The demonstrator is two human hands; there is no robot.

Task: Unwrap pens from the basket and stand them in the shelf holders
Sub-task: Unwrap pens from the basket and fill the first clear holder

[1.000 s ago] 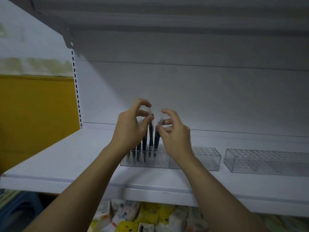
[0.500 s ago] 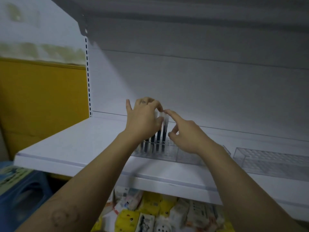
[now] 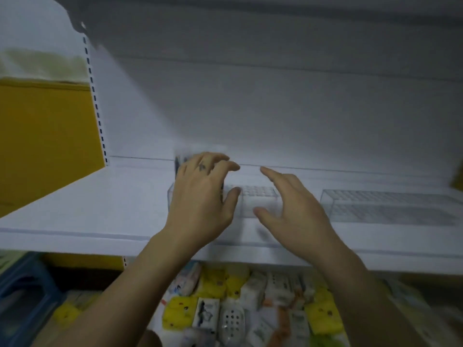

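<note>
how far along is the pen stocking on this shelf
Early on. Done: a few dark pens stand at the left end of the left holder, mostly hidden behind the left hand. In hand: nothing; that hand and the right hand are both open by that holder. Left: its remaining cells and the whole right holder look empty.
</note>
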